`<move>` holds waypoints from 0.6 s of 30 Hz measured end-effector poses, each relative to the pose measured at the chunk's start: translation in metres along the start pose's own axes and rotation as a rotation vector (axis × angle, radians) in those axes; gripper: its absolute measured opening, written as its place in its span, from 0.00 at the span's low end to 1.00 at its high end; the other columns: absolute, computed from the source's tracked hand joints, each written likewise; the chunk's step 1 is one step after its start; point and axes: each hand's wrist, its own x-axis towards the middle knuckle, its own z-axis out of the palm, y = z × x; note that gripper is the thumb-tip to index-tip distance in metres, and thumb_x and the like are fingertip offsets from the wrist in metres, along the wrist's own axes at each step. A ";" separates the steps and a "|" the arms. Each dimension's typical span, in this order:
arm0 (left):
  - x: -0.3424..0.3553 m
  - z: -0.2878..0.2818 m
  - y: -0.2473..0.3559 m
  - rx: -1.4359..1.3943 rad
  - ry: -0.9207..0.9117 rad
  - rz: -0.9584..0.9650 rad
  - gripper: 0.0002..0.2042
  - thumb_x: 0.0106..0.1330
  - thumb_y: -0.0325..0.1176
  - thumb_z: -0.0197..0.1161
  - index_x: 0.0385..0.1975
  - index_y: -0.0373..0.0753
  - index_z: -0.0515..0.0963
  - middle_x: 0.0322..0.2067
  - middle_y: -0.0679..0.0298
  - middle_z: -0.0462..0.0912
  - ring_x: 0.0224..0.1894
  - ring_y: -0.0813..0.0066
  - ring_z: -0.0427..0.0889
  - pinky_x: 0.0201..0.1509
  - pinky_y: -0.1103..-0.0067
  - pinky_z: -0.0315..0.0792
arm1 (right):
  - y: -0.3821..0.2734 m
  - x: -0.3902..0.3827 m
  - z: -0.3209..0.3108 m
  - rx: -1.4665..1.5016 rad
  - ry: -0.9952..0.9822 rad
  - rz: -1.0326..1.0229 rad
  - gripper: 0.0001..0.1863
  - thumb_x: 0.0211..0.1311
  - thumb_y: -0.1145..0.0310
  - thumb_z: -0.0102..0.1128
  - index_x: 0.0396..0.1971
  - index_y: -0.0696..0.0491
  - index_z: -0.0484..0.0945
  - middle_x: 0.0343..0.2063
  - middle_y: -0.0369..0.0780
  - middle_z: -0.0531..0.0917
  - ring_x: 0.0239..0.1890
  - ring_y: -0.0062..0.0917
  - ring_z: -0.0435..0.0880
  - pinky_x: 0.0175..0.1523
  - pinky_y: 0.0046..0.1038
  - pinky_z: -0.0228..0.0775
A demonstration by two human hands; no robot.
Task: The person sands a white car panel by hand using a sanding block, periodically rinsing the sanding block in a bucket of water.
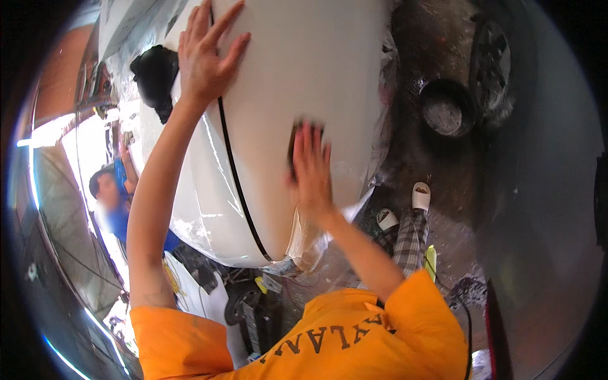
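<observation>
A pale, whitish car body panel (278, 76) stretches in front of me, crossed by a dark seam (229, 149). My left hand (212, 57) lies on it near the seam's far end, fingers spread, holding nothing. Closer to me, my right hand (311, 168) presses a dark sanding block (294, 147) against the panel to the right of the seam. The fingers stretch over the block and hide most of it; motion blurs them. Translucent masking film (305, 244) hangs at the panel's near end. Just left of my left hand is a black-wrapped, rounded part (156, 79).
A black tub (447, 109) of cloudy liquid stands on the wet floor at right, by a car wheel (493, 63). A dark grey car (544, 202) lines the right side. At left is a person in blue (117, 202). A dark cable (467, 316) hangs near my right side.
</observation>
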 end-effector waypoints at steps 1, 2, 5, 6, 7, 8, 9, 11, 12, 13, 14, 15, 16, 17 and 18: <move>0.002 0.000 0.003 0.029 -0.006 -0.002 0.24 0.69 0.53 0.59 0.65 0.61 0.74 0.72 0.50 0.60 0.75 0.47 0.56 0.75 0.58 0.54 | -0.010 -0.031 0.000 0.054 -0.079 0.017 0.40 0.71 0.54 0.47 0.76 0.56 0.46 0.77 0.52 0.46 0.78 0.51 0.43 0.74 0.64 0.35; 0.003 -0.001 0.004 0.067 -0.016 0.000 0.24 0.69 0.53 0.59 0.65 0.61 0.74 0.72 0.50 0.61 0.75 0.47 0.56 0.75 0.58 0.54 | -0.004 -0.010 -0.001 0.001 -0.039 -0.030 0.40 0.71 0.54 0.48 0.76 0.56 0.46 0.77 0.51 0.46 0.78 0.50 0.44 0.74 0.64 0.36; 0.010 -0.007 0.020 0.085 -0.131 -0.142 0.29 0.68 0.55 0.58 0.67 0.51 0.71 0.74 0.48 0.54 0.76 0.45 0.50 0.77 0.55 0.48 | 0.042 0.140 -0.029 -0.129 0.135 -0.115 0.39 0.72 0.56 0.49 0.76 0.56 0.47 0.77 0.48 0.48 0.78 0.49 0.46 0.74 0.64 0.36; 0.021 -0.008 0.029 0.084 -0.181 -0.203 0.32 0.68 0.56 0.57 0.69 0.47 0.69 0.75 0.47 0.51 0.77 0.44 0.47 0.77 0.54 0.45 | 0.062 0.193 -0.049 -0.145 0.174 -0.117 0.38 0.73 0.57 0.47 0.76 0.56 0.47 0.77 0.48 0.48 0.78 0.48 0.45 0.74 0.64 0.35; 0.024 -0.007 0.032 0.082 -0.166 -0.208 0.31 0.69 0.55 0.58 0.68 0.46 0.70 0.75 0.47 0.52 0.77 0.44 0.48 0.77 0.55 0.46 | 0.065 0.230 -0.062 -0.093 0.180 -0.019 0.36 0.76 0.53 0.39 0.76 0.57 0.46 0.77 0.49 0.47 0.78 0.46 0.43 0.76 0.60 0.32; 0.025 -0.005 0.035 0.083 -0.155 -0.215 0.30 0.69 0.53 0.58 0.68 0.46 0.70 0.74 0.46 0.53 0.77 0.45 0.49 0.77 0.56 0.47 | 0.069 0.248 -0.072 -0.038 0.184 0.080 0.36 0.79 0.49 0.30 0.76 0.58 0.44 0.77 0.50 0.47 0.79 0.44 0.41 0.77 0.55 0.29; 0.025 -0.004 0.037 0.092 -0.153 -0.229 0.29 0.69 0.52 0.58 0.67 0.46 0.71 0.74 0.45 0.54 0.76 0.45 0.50 0.77 0.57 0.47 | 0.070 0.232 -0.064 -0.006 0.198 0.061 0.36 0.77 0.52 0.37 0.76 0.57 0.45 0.77 0.49 0.47 0.79 0.45 0.42 0.76 0.58 0.30; 0.016 -0.004 0.014 0.010 -0.061 -0.084 0.26 0.68 0.52 0.60 0.66 0.56 0.73 0.73 0.48 0.58 0.76 0.47 0.54 0.76 0.56 0.51 | 0.063 0.162 -0.029 0.051 0.229 0.009 0.39 0.71 0.59 0.49 0.76 0.55 0.47 0.77 0.48 0.47 0.78 0.48 0.44 0.74 0.63 0.33; 0.000 0.000 0.000 -0.043 -0.025 -0.025 0.25 0.68 0.53 0.60 0.65 0.62 0.74 0.72 0.50 0.61 0.75 0.48 0.56 0.75 0.56 0.53 | 0.056 0.091 -0.011 0.092 0.161 0.042 0.40 0.69 0.61 0.52 0.76 0.55 0.47 0.77 0.47 0.46 0.79 0.47 0.42 0.75 0.63 0.31; -0.006 -0.001 -0.004 -0.006 -0.017 -0.006 0.24 0.68 0.53 0.60 0.65 0.62 0.74 0.73 0.51 0.60 0.76 0.49 0.55 0.76 0.55 0.52 | 0.055 0.021 -0.006 0.144 0.076 0.086 0.42 0.66 0.65 0.54 0.77 0.54 0.45 0.78 0.47 0.43 0.79 0.48 0.40 0.75 0.63 0.29; -0.001 0.004 -0.003 -0.033 0.006 0.026 0.24 0.69 0.54 0.59 0.65 0.63 0.74 0.73 0.53 0.60 0.76 0.49 0.54 0.76 0.55 0.52 | 0.055 -0.050 -0.005 0.171 -0.029 0.227 0.45 0.64 0.65 0.55 0.77 0.54 0.43 0.78 0.50 0.41 0.79 0.50 0.36 0.74 0.64 0.27; 0.006 0.006 0.002 -0.023 0.020 0.012 0.24 0.69 0.55 0.59 0.65 0.64 0.74 0.73 0.53 0.60 0.76 0.49 0.55 0.76 0.55 0.51 | 0.060 -0.117 -0.001 0.171 -0.077 0.278 0.46 0.64 0.64 0.55 0.77 0.55 0.40 0.77 0.52 0.38 0.79 0.52 0.34 0.73 0.65 0.26; 0.006 0.005 0.004 -0.007 0.019 0.000 0.24 0.69 0.55 0.58 0.66 0.64 0.73 0.73 0.53 0.60 0.76 0.49 0.55 0.76 0.55 0.51 | 0.067 -0.133 -0.001 0.169 -0.110 0.283 0.46 0.64 0.64 0.55 0.77 0.55 0.40 0.77 0.52 0.38 0.79 0.53 0.34 0.73 0.66 0.25; 0.003 0.003 0.001 0.011 0.012 0.010 0.24 0.69 0.56 0.58 0.66 0.65 0.73 0.73 0.53 0.60 0.76 0.49 0.55 0.76 0.54 0.51 | 0.067 -0.148 0.001 0.169 -0.140 0.298 0.46 0.64 0.64 0.54 0.77 0.56 0.39 0.77 0.53 0.38 0.78 0.53 0.33 0.73 0.66 0.25; -0.001 0.000 -0.003 0.032 0.012 0.017 0.25 0.69 0.57 0.57 0.66 0.65 0.73 0.73 0.53 0.60 0.76 0.49 0.55 0.76 0.54 0.51 | 0.068 -0.155 0.003 0.166 -0.172 0.306 0.46 0.65 0.64 0.54 0.77 0.56 0.39 0.77 0.53 0.37 0.78 0.54 0.33 0.73 0.66 0.24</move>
